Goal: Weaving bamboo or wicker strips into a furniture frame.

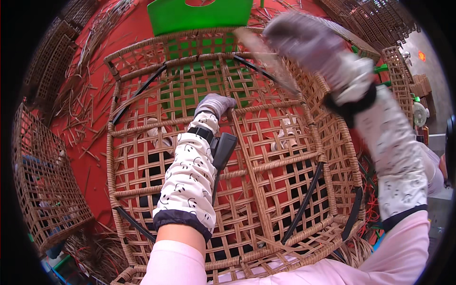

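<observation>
A big brown woven basket (pixel 285 162) is filling the middle, from the near edge to the far side. The gloved left hand (pixel 216 102) is resting on it, beside the long middle bar (pixel 259 194). It is curling down, but I cannot tell if it is pinching anything. The gloved right hand (pixel 308 45) is looking blurry over the far right corner, so I cannot tell if it is spread or closed. A pale strip (pixel 261 54) is showing just left of it. If the left hand is pressing too hard, the basket could bend. If the strip is swinging loose, it could snag.
</observation>
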A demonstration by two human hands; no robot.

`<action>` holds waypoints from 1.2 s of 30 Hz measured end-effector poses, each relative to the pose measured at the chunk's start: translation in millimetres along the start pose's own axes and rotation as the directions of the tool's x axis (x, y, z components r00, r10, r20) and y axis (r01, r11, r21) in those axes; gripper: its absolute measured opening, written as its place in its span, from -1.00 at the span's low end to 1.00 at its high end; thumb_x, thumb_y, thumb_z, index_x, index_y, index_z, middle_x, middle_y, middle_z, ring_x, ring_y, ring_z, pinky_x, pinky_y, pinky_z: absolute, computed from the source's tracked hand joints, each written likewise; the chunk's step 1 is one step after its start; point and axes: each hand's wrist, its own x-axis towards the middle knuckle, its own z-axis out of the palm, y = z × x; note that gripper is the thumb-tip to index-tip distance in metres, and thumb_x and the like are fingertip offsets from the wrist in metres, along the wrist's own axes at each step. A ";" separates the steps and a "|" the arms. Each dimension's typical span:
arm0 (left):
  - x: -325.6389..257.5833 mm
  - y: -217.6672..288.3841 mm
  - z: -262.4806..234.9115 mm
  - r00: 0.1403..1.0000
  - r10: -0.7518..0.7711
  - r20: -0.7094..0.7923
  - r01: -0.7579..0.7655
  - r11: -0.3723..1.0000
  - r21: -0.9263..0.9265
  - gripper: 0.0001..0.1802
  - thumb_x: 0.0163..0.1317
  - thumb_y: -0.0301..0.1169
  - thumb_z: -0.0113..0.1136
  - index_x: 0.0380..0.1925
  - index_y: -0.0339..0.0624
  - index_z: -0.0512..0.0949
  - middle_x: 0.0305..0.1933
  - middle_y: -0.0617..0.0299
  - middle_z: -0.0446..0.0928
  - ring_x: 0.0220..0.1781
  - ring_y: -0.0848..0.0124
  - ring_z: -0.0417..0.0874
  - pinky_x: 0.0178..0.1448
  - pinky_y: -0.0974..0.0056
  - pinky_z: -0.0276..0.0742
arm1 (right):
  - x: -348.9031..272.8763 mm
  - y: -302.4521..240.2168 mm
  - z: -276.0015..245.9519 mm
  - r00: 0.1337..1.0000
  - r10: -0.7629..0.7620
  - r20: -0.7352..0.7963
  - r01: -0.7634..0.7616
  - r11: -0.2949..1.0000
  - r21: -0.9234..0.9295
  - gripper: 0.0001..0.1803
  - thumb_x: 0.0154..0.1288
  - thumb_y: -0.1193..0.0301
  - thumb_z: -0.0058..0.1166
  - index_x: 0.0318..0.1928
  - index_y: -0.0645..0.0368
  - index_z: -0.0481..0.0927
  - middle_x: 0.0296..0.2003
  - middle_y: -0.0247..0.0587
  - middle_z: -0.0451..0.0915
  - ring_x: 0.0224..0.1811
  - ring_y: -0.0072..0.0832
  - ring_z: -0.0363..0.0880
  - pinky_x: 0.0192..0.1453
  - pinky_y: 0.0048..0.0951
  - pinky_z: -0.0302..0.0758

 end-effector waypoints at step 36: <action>4.6 17.4 2.6 0.990 0.129 0.050 -0.136 0.975 0.174 -0.60 -0.27 -0.09 0.22 -0.53 -0.20 0.54 -0.55 0.26 0.51 -0.51 0.46 0.49 -0.38 0.38 0.41 | -64.9 49.6 150.2 0.549 0.798 0.247 -0.754 0.601 -0.265 -0.57 -0.12 0.15 0.10 -0.28 0.23 0.51 -0.35 -0.01 0.52 -0.24 -0.22 0.50 -0.16 -0.34 0.41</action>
